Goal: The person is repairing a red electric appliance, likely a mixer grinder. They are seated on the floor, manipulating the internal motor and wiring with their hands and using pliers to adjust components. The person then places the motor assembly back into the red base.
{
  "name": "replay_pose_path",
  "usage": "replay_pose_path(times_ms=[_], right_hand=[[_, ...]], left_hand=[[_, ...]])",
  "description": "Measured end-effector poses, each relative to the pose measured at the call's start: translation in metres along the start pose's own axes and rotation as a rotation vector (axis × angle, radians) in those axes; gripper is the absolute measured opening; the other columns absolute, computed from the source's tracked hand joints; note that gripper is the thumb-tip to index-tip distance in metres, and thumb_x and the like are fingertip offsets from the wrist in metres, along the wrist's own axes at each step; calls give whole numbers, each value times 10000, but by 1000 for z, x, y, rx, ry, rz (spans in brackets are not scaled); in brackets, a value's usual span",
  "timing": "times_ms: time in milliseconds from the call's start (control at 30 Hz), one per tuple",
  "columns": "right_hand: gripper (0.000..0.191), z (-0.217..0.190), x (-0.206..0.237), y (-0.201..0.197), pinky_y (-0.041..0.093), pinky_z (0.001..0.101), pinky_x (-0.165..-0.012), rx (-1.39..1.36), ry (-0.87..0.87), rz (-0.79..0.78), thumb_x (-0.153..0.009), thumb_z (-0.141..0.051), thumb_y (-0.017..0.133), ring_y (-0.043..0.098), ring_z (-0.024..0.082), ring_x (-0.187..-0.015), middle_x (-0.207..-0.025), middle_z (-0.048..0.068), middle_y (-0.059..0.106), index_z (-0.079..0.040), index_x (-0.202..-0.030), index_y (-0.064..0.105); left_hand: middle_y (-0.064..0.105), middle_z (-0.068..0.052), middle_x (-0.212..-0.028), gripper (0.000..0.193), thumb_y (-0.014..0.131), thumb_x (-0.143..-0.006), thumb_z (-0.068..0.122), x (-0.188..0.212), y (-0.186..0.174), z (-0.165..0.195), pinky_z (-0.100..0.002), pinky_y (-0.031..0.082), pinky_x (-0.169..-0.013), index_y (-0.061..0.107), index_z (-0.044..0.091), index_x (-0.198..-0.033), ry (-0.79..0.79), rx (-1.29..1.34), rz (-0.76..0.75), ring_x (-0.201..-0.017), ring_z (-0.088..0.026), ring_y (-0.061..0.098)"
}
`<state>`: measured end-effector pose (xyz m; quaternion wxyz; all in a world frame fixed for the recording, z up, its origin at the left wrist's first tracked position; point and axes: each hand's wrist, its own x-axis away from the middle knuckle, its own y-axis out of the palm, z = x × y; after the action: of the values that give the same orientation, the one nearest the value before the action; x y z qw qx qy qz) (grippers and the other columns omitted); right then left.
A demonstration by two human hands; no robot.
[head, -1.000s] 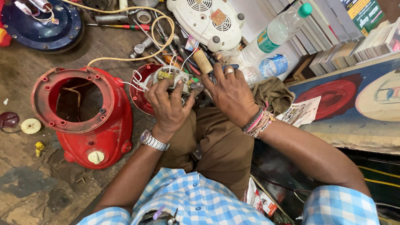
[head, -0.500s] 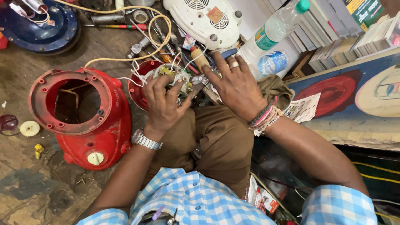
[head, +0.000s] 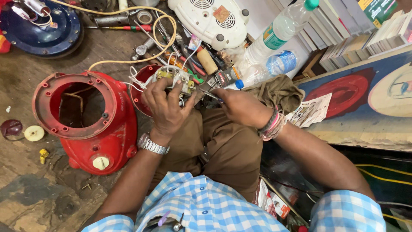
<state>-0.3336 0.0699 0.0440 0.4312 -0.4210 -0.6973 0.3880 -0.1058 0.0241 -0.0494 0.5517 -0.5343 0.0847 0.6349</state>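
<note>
My left hand (head: 165,105) grips a small wired switch assembly (head: 174,79) with white leads, held over my lap just in front of a round red cap (head: 139,86). My right hand (head: 240,106) is closed around a thin metal tool (head: 209,94) whose tip points left at the assembly. A large red pump housing (head: 88,124) with an open round top stands on the floor to the left of my left arm. A steel watch sits on my left wrist, beaded bands on my right.
A white fan cover (head: 212,19), two plastic bottles (head: 279,32), screwdrivers and a wooden-handled tool (head: 207,60) lie ahead. A blue round cover (head: 40,28) sits far left. A cream cable (head: 133,60) loops across the floor. Stacked books (head: 360,38) and a painted board (head: 369,94) are at right.
My right hand has dropped back from above the assembly toward my lap and now holds the thin tool pointed at it. My left hand has stayed on the assembly.
</note>
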Motion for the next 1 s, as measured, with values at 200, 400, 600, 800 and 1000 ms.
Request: replay_pose_path(times_ms=[200, 400, 600, 800, 1000], right_hand=[[544, -6, 0, -6, 636, 384, -617, -384, 327, -260, -939, -122, 541, 772, 294, -631, -901, 185, 736, -106, -1474, 445], [559, -25, 0, -19, 605, 357, -563, -500, 382, -266, -943, -88, 523, 769, 257, -612, -890, 151, 749, -113, -1490, 416], [546, -23, -1, -12, 621, 358, -561, -538, 374, -256, -919, -42, 543, 777, 273, -800, -1158, 191, 685, -55, -1456, 446], [564, -25, -2, -13, 617, 359, -556, -574, 389, -281, -918, -40, 528, 774, 301, -803, -1222, 206, 658, -58, -1472, 422], [555, -26, -3, -19, 599, 345, -533, -475, 404, -316, -928, -33, 524, 790, 346, -715, -1148, 229, 693, -44, -1473, 419]], left_hand=[[551, -129, -1274, 539, 922, -916, 362, 15, 6, 7, -518, 393, -976, 597, 117, -1269, 5, -89, 33, -1174, -314, 503], [543, -120, -1290, 524, 894, -930, 394, 22, 18, 13, -525, 381, -961, 605, 141, -1287, -6, -122, 20, -1176, -317, 493], [538, -118, -1286, 509, 887, -926, 413, 26, 23, 16, -536, 375, -958, 607, 161, -1268, -9, -153, 12, -1162, -322, 481], [535, -113, -1287, 513, 893, -930, 413, 29, 24, 15, -539, 368, -969, 606, 161, -1272, -8, -149, 16, -1173, -319, 481], [542, -112, -1292, 508, 896, -930, 405, 31, 25, 15, -542, 363, -975, 605, 163, -1269, -3, -157, 13, -1181, -318, 480]])
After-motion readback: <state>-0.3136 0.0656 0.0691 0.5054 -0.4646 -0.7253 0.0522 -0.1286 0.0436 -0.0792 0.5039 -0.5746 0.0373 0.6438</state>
